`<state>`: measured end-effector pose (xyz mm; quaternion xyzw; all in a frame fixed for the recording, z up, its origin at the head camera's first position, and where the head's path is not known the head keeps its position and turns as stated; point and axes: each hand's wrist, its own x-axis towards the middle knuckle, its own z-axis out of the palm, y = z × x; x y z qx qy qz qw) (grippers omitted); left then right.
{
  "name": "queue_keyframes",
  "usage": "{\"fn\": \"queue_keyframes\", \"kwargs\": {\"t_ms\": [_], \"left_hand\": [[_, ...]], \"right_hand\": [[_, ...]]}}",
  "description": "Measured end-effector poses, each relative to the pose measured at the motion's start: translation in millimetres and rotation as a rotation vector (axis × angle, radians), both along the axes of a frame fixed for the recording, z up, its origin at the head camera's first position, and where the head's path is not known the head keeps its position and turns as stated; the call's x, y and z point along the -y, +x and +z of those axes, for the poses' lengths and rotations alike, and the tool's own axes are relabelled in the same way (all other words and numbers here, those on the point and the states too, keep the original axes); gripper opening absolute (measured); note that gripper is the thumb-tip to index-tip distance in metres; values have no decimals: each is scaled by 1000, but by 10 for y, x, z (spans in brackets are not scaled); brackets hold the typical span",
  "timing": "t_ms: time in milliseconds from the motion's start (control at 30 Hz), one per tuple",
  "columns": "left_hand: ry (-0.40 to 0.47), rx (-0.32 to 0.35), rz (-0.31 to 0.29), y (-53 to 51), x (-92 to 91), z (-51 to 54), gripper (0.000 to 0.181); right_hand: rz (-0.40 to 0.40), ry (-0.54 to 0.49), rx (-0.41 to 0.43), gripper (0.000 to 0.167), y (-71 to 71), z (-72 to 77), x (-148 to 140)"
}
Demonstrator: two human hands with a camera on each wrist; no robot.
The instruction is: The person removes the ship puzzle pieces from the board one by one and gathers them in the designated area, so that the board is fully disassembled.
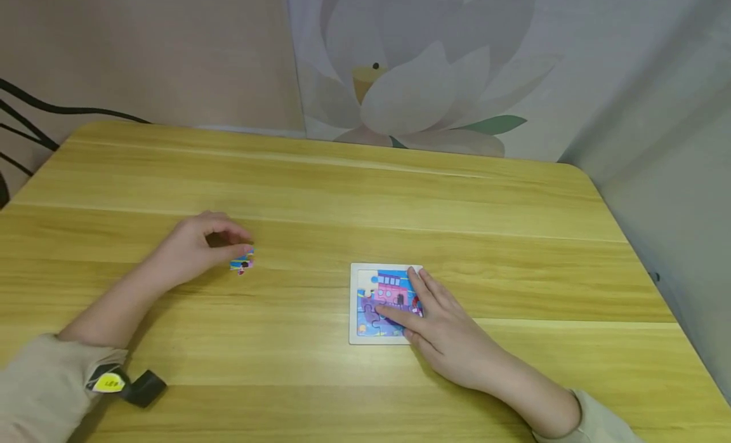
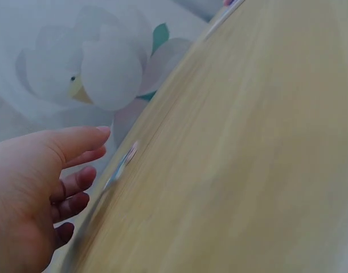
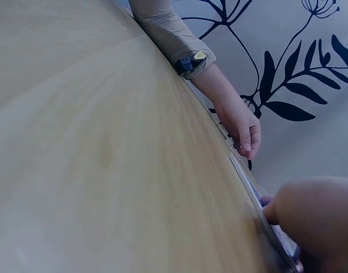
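Observation:
A small jigsaw puzzle in a white frame (image 1: 354, 306) lies on the table, its picture in blue, pink and purple. Cream backing shows at its upper left corner. My right hand (image 1: 448, 335) rests on the puzzle's right side, fingers spread and fairly straight. Off to the left, a colourful loose puzzle piece (image 1: 242, 263) lies on the wood. Over it hovers my left hand (image 1: 197, 249), thumb and fingers loosely bent. In the left wrist view, a small gap separates that hand's fingertips from the piece (image 2: 123, 164). Whether it is a single piece I cannot tell.
The wooden table (image 1: 302, 195) spreads around both hands. A flower-patterned curtain (image 1: 422, 81) hangs behind its far edge. Dark curved bars (image 1: 68, 108) stand past the left corner. A black strap (image 1: 143, 387) dangles at the left sleeve.

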<state>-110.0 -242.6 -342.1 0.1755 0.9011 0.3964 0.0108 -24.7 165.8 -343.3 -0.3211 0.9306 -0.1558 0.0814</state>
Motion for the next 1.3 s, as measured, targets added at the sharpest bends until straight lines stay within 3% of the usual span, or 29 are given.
{"fn": "queue_keyframes", "kwargs": {"t_ms": [267, 500, 867, 1300], "left_hand": [[55, -4, -22, 58, -275, 24, 22], [77, 33, -43, 111, -531, 35, 26], [105, 40, -111, 111, -814, -43, 27], [107, -41, -207, 103, -1133, -72, 25]], "right_hand": [[3, 8, -6, 49, -2, 1, 4], [9, 9, -15, 48, -1, -6, -1], [12, 8, -23, 48, -1, -10, -12], [8, 17, -16, 49, -1, 6, -5]]}}
